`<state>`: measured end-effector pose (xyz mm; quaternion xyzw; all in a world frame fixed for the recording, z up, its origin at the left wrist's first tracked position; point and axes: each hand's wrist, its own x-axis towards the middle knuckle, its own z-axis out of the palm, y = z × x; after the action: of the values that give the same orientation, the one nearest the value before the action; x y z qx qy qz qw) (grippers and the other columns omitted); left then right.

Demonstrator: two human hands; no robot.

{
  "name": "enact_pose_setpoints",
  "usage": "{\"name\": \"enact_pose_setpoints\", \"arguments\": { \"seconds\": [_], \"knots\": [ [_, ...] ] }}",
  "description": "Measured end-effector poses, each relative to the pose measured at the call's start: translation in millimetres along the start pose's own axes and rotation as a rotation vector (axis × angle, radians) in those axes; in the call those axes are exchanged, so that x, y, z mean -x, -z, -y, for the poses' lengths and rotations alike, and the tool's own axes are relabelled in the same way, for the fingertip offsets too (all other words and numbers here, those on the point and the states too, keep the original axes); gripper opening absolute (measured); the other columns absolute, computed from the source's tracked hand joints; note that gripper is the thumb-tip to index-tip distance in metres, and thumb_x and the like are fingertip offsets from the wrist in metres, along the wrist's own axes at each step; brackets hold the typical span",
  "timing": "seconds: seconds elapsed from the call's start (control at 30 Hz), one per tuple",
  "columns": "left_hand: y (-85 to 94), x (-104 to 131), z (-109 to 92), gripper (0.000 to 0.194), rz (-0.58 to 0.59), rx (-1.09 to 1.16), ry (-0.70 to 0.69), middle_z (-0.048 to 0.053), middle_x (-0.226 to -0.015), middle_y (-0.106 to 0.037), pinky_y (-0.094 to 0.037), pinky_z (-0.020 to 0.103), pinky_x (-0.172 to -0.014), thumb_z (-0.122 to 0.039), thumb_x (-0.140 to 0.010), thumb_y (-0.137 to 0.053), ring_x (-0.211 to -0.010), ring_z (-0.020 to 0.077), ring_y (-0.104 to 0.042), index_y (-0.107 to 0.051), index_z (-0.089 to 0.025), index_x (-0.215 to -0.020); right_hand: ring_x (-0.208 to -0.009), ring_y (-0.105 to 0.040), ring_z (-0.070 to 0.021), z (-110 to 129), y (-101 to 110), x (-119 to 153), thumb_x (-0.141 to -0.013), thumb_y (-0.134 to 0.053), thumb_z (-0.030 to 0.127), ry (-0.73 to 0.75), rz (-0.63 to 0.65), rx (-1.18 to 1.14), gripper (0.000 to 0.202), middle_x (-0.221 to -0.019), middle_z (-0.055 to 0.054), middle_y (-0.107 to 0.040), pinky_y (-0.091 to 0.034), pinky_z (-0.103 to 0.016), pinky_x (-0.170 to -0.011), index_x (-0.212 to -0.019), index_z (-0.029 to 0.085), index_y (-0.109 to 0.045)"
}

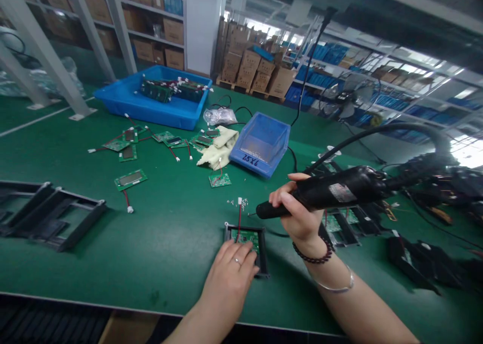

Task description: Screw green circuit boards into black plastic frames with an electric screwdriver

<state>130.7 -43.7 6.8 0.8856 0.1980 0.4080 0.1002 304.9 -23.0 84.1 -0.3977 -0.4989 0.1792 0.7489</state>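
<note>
My right hand (302, 210) is wrapped round a black electric screwdriver (332, 190), held nearly level above the table, its bit pointing left near a small pile of screws (244, 203). My left hand (232, 271) lies over a black plastic frame (263, 253) with a green circuit board (251, 237) inside, fingers on the board and the frame's left part covered. From the board a red wire (239, 218) with a white connector runs up past the frame's top edge. Just beyond, a loose circuit board (220, 180) lies flat on the green table (158, 263).
A blue screw bin (264, 138) stands past the screws, beside a pale cloth (219, 150). Loose boards (130, 179) and a blue tray (151, 107) are at left, with black frames (53, 216) nearer. More frames (343, 228) lie right, under the screwdriver's cable (362, 130).
</note>
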Motion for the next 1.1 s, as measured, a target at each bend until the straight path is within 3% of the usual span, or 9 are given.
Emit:
{"name": "enact_pose_setpoints", "arguments": {
  "seconds": [0.23, 0.37, 0.43, 0.53, 0.6, 0.67, 0.87, 1.0, 1.1],
  "knots": [
    [1.3, 3, -4, 0.021, -0.138, 0.161, 0.101, 0.009, -0.092, -0.074, -0.059, 0.04, -0.086, -0.01, -0.097, -0.045, -0.086, 0.0199, -0.07, -0.066, -0.015, -0.1, -0.049, -0.057, -0.0118, 16, 0, -1, -0.077, -0.069, 0.017, 0.054, -0.015, 0.003, 0.03, -0.061, 0.009, -0.061, -0.052, -0.028, -0.055, -0.105, 0.026, -0.062],
    [12.5, -2, 6, 0.019, -0.137, 0.201, 0.152, 0.007, -0.09, -0.074, -0.059, 0.037, -0.082, -0.014, -0.098, -0.049, -0.084, 0.0194, -0.069, -0.068, -0.017, -0.098, -0.05, -0.058, -0.0135, 23, 4, 0, -0.075, -0.069, 0.013, 0.059, -0.019, 0.033, 0.032, -0.061, 0.008, -0.062, -0.051, -0.03, -0.054, -0.104, 0.025, -0.063],
    [24.2, -12, 23, 0.019, -0.052, 0.166, 0.204, 0.007, -0.089, -0.074, -0.058, 0.036, -0.079, -0.017, -0.098, -0.05, -0.084, 0.0205, -0.069, -0.069, -0.017, -0.096, -0.05, -0.057, -0.0133, 33, 8, 3, -0.075, -0.068, 0.013, 0.08, -0.046, 0.033, 0.032, -0.061, 0.008, -0.062, -0.051, -0.03, -0.056, -0.104, 0.026, -0.063],
    [34.4, -40, 59, 0.021, 0.23, 0.029, 0.251, 0.009, -0.089, -0.075, -0.055, 0.04, -0.08, -0.015, -0.095, -0.05, -0.085, 0.0244, -0.068, -0.071, -0.016, -0.094, -0.048, -0.053, -0.0126, 54, 17, 10, -0.073, -0.066, 0.014, 0.088, -0.147, 0.006, 0.031, -0.059, 0.008, -0.06, -0.05, -0.029, -0.055, -0.102, 0.025, -0.063],
    [28.3, -63, 81, 0.02, 0.42, 0.004, 0.225, 0.009, -0.088, -0.075, -0.053, 0.039, -0.079, -0.013, -0.092, -0.054, -0.083, 0.0253, -0.068, -0.074, -0.016, -0.089, -0.046, -0.049, -0.0123, 65, 23, 15, -0.07, -0.067, 0.017, 0.046, -0.252, -0.041, 0.03, -0.057, 0.008, -0.057, -0.048, -0.028, -0.053, -0.098, 0.025, -0.063],
    [12.3, -85, 97, 0.014, 0.524, 0.044, 0.176, 0.005, -0.083, -0.076, -0.052, 0.033, -0.075, -0.013, -0.087, -0.064, -0.079, 0.0223, -0.069, -0.076, -0.019, -0.084, -0.043, -0.046, -0.0121, 70, 31, 21, -0.066, -0.068, 0.019, -0.003, -0.351, -0.091, 0.03, -0.054, 0.008, -0.055, -0.046, -0.027, -0.049, -0.095, 0.025, -0.063],
    [-35.5, -115, 106, 0.005, 0.675, 0.16, 0.062, 0.0, -0.075, -0.074, -0.048, 0.025, -0.074, -0.025, -0.075, -0.082, -0.078, 0.0181, -0.068, -0.079, -0.024, -0.079, -0.042, -0.046, -0.0122, 63, 51, 30, -0.064, -0.069, 0.019, -0.064, -0.486, -0.177, 0.029, -0.053, 0.007, -0.055, -0.046, -0.027, -0.048, -0.092, 0.024, -0.064],
    [-42.2, -116, 100, 0.006, 0.711, 0.206, 0.051, -0.001, -0.072, -0.072, -0.047, 0.025, -0.077, -0.019, -0.075, -0.08, -0.076, 0.0167, -0.067, -0.077, -0.023, -0.072, -0.042, -0.045, -0.0116, 61, 58, 31, -0.063, -0.071, 0.021, -0.092, -0.524, -0.208, 0.029, -0.053, 0.008, -0.054, -0.045, -0.027, -0.048, -0.091, 0.024, -0.065],
    [-34.7, -116, 100, 0.01, 0.683, 0.217, 0.101, -0.001, -0.073, -0.07, -0.048, 0.025, -0.076, -0.015, -0.078, -0.075, -0.077, 0.0163, -0.066, -0.073, -0.021, -0.07, -0.042, -0.044, -0.0111, 62, 61, 31, -0.063, -0.072, 0.021, -0.117, -0.534, -0.208, 0.028, -0.053, 0.008, -0.053, -0.045, -0.026, -0.048, -0.09, 0.024, -0.064]
  ]
}}
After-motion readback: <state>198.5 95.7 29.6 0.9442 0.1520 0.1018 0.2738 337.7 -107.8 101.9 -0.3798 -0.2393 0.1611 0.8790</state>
